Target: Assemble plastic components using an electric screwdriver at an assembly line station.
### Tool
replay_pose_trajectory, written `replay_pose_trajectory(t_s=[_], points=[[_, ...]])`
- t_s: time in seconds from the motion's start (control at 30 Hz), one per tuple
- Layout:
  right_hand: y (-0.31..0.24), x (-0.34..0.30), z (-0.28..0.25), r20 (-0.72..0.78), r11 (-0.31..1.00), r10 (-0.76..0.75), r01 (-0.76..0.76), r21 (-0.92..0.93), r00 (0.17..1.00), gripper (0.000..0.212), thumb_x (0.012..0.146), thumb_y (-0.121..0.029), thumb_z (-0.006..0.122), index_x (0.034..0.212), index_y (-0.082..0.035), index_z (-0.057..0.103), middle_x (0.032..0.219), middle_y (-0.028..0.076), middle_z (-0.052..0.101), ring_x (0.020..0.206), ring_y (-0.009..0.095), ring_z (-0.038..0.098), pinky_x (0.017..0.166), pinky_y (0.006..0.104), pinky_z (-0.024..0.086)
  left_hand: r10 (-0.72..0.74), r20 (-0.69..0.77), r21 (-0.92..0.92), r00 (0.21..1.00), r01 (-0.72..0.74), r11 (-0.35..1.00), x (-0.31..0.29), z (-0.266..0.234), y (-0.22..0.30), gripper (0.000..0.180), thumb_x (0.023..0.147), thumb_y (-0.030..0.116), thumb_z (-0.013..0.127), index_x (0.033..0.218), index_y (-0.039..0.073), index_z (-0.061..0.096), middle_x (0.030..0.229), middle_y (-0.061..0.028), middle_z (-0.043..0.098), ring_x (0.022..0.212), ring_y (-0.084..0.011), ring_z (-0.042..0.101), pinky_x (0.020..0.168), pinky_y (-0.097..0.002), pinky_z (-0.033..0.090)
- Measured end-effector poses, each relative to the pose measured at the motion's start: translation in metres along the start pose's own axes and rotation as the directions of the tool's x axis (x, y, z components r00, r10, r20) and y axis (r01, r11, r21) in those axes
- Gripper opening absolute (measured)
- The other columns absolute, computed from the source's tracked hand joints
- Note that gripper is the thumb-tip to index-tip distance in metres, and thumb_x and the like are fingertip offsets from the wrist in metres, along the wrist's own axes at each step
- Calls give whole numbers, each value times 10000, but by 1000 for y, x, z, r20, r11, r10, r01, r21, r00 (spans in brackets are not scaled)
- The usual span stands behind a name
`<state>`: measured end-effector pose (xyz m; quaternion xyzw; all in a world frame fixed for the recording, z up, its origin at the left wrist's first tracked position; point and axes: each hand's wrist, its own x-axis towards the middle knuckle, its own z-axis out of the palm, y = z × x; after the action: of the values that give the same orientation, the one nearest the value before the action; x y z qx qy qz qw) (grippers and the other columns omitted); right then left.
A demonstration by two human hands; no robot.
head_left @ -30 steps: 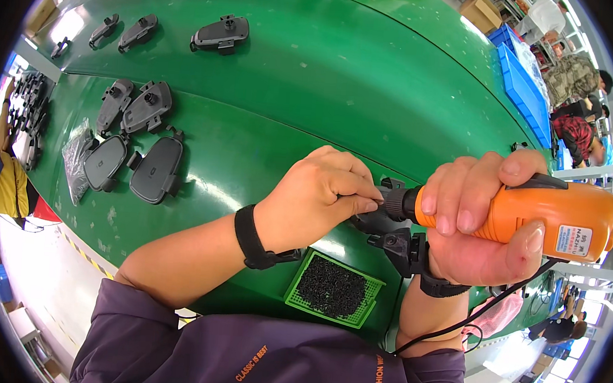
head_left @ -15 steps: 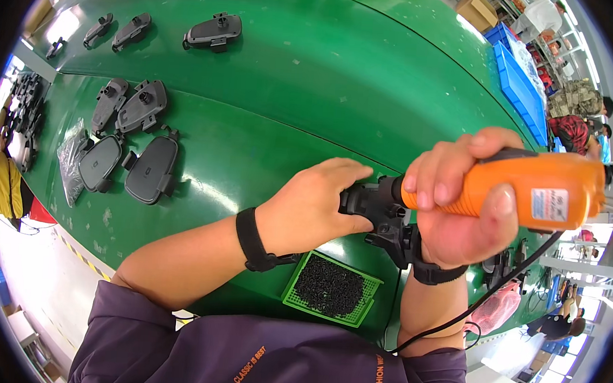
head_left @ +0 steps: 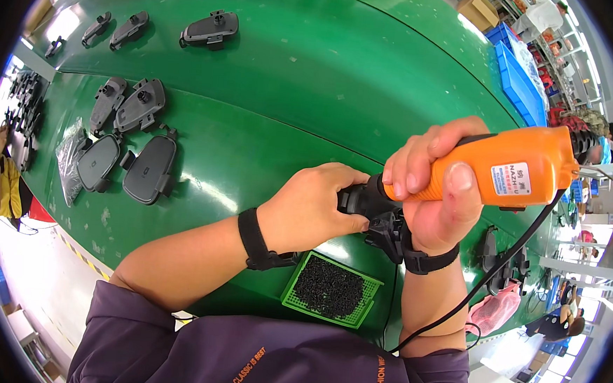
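Observation:
My right hand (head_left: 438, 189) is wrapped round an orange corded electric screwdriver (head_left: 526, 163), tilted with its black nose toward the left. In my left hand (head_left: 312, 207), between thumb and fingers, is a dark phone-holder part (head_left: 386, 233), partly hidden by both hands. The screwdriver's nose meets or overlaps this part; its bit cannot be seen. Just below, a green plastic basket (head_left: 290, 301) holds a heap of small black screws (head_left: 329, 285). To the left lie grey-black phone holders, one face up (head_left: 151, 169) and another with its back stud up (head_left: 141, 105).
A clear plastic bag (head_left: 69, 166) lies by the left holders. More holders (head_left: 211, 28) sit farther back on the green table (head_left: 293, 71). Blue bins (head_left: 520, 85) stand at the far right. A pink mesh bag (head_left: 493, 312) and the black cord (head_left: 486, 297) are near my right arm.
My right hand and the screwdriver have moved left and slightly up, bringing the nose closer to my left hand. The left hand stays nearly in place, holding the part.

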<state>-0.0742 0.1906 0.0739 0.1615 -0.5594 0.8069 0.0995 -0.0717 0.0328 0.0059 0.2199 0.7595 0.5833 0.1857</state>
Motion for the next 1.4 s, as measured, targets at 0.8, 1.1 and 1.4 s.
replay_pose_trajectory(t_s=[0.8, 1.1, 1.4], points=[[-109, -76, -36, -15, 920, -392, 392, -11, 920, 562, 811, -320, 836, 1132, -5, 499, 723, 112, 619, 624, 244, 629, 560, 355, 545, 392, 22, 380, 920, -371, 847, -2, 3, -1, 671, 699, 257, 874, 1266, 16, 607, 1260, -162, 574, 1196, -359, 519, 1045, -447, 425], [-131, -81, -64, 197, 942, -280, 308, -131, 939, 538, 840, -305, 813, 1129, -23, 457, 743, 128, 642, 620, 239, 654, 632, 362, 591, 288, -24, 349, 957, -262, 900, 0, -24, 48, 631, 702, 226, 860, 1247, 27, 612, 1135, -151, 612, 1063, -318, 580, 950, -400, 468], [-161, -68, -78, 592, 965, 45, 119, -234, 805, 764, 730, -325, 889, 1300, -14, 488, 1115, 202, 635, 1006, 370, 648, 919, 506, 506, -120, -381, 527, 917, 321, 787, 143, -137, -16, 459, 764, 251, 808, 1114, -9, 666, 1127, -226, 661, 1007, -322, 646, 858, -383, 503]])
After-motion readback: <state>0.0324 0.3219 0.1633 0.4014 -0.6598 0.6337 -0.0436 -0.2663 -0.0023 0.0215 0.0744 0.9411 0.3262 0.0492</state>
